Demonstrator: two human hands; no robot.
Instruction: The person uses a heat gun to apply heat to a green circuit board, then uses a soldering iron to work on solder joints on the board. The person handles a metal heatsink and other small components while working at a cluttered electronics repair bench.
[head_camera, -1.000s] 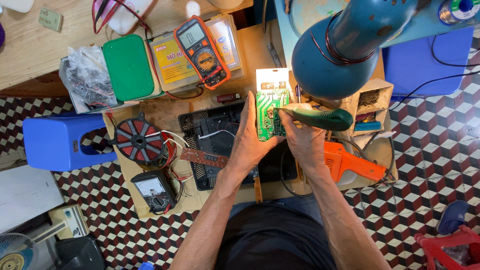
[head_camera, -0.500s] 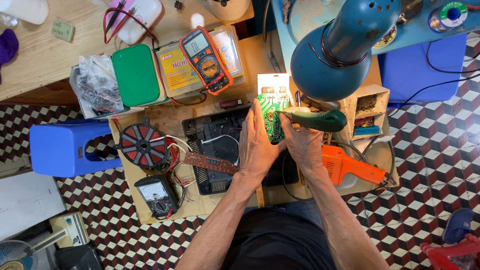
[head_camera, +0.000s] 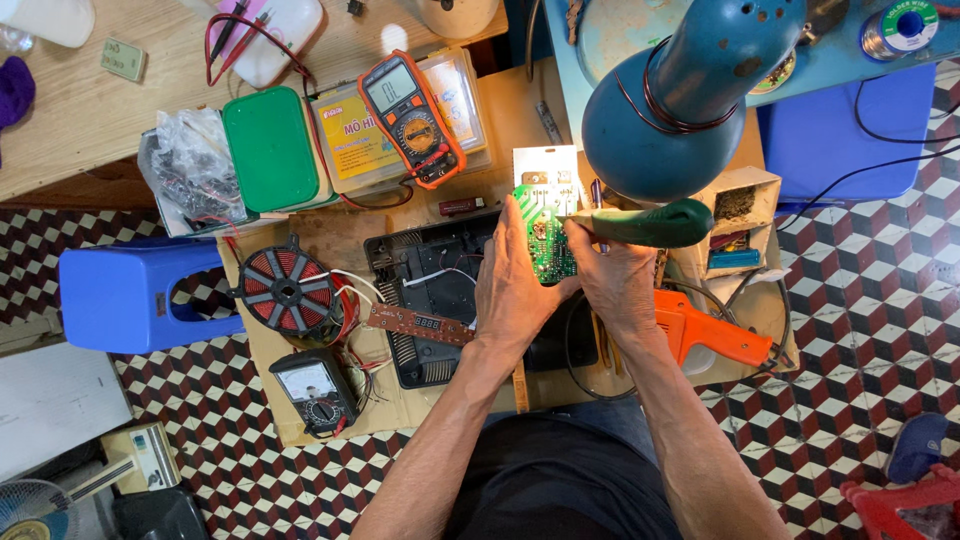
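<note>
My left hand (head_camera: 517, 285) grips a green circuit board (head_camera: 545, 240) upright, over the black open appliance case (head_camera: 420, 300) on the low cardboard-covered table. My right hand (head_camera: 618, 280) holds a tool with a thick green handle (head_camera: 650, 224), its tip pressed against the board's right edge. A white board section (head_camera: 545, 165) sticks up above the green one. The tool's tip is hidden behind my fingers and the board.
A blue lamp head (head_camera: 680, 100) hangs just above my right hand. An orange tool (head_camera: 715, 335) lies to the right, an orange multimeter (head_camera: 412, 115) and green box (head_camera: 270, 148) at the back, a red coil (head_camera: 288, 288) and analogue meter (head_camera: 318, 390) to the left. A blue stool (head_camera: 125, 295) stands far left.
Both hands with the board and tool keep the same grip; the view has shifted slightly, nothing else has moved.
</note>
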